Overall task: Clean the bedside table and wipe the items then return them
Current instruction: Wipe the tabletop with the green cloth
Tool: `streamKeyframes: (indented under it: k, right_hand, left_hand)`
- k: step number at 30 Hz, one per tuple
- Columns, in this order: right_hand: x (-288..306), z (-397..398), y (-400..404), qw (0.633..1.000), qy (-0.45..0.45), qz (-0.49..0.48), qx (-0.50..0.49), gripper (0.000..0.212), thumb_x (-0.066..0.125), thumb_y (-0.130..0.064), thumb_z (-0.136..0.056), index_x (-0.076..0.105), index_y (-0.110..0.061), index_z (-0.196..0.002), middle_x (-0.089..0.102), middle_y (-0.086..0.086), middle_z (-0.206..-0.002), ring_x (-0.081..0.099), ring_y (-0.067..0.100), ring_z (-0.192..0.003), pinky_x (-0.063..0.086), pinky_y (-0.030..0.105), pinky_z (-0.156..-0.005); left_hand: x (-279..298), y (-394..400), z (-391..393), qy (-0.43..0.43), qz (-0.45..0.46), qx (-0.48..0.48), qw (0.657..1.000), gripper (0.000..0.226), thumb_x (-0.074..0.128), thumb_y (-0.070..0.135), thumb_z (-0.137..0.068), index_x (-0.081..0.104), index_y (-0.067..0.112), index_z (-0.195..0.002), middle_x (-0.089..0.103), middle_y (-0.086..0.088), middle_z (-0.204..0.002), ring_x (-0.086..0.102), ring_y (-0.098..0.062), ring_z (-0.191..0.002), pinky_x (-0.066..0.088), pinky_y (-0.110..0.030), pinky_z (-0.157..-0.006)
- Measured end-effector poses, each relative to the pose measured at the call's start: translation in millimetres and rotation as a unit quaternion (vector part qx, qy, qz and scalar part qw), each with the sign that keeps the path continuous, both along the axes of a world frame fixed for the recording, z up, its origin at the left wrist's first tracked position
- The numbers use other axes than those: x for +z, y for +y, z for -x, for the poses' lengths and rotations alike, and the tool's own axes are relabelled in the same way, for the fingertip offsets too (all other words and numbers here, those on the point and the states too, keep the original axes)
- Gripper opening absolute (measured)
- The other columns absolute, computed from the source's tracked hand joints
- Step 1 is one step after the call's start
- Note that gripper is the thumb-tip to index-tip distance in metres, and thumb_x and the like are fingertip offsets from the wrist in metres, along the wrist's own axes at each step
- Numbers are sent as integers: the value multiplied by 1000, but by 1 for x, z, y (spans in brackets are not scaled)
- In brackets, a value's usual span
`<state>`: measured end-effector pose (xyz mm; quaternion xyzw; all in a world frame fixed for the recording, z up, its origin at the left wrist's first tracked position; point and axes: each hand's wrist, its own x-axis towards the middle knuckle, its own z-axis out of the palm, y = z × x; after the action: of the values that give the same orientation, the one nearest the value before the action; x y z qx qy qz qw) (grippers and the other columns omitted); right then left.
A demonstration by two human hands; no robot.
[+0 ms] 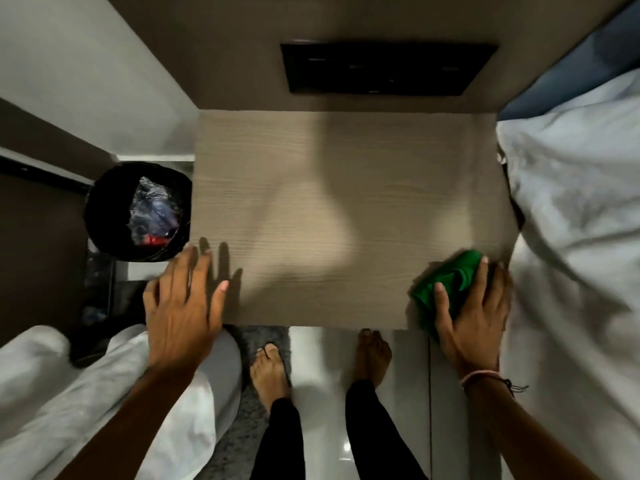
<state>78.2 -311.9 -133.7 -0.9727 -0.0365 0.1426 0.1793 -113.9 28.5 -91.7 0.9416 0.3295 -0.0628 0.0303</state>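
Note:
The bedside table (pixel 329 209) has a bare, pale wood-grain top with nothing standing on it. My right hand (pixel 474 313) presses a bunched green cloth (pixel 446 282) flat onto the table's near right corner, fingers spread over it. My left hand (pixel 183 306) hovers with fingers apart over the near left corner, holding nothing. None of the table's items are in sight.
A black waste bin (pixel 138 211) with plastic rubbish stands on the floor left of the table. White bedding (pixel 575 220) lies along the right side, more white fabric (pixel 69 393) at lower left. A black switch panel (pixel 388 69) is on the wall behind. My bare feet stand below the front edge.

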Motion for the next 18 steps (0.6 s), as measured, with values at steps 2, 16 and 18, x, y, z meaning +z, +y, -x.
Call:
streamKeyframes:
  k: [2,16,18]
  right_hand:
    - [-10,21,27,999,-31,0,32,91,30,-71,-93,18,-10,-159,18,25,-165,12,40,-154,19,62,-120]
    - [-30,118,319,941,-75,9,329,83,40,-74,-90,26,-28,-158,9,24,-167,4,36,-156,10,64,-120]
    - [-30,108,314,934,-88,1,347,75,39,-67,-94,27,-30,-158,9,23,-167,5,35,-156,10,62,-121]
  left_hand:
    - [-9,16,12,-2,-5,-13,1000,58,35,42,-99,43,9,-145,40,-20,-154,46,-38,-134,37,-55,-103]
    - [-33,80,52,-66,4,-71,995,58,22,40,-104,37,7,-150,39,-20,-155,46,-37,-136,35,-56,-107]
    - [-36,81,40,-97,-11,-88,991,53,29,32,-104,38,6,-149,40,-20,-154,46,-37,-137,34,-55,-109]
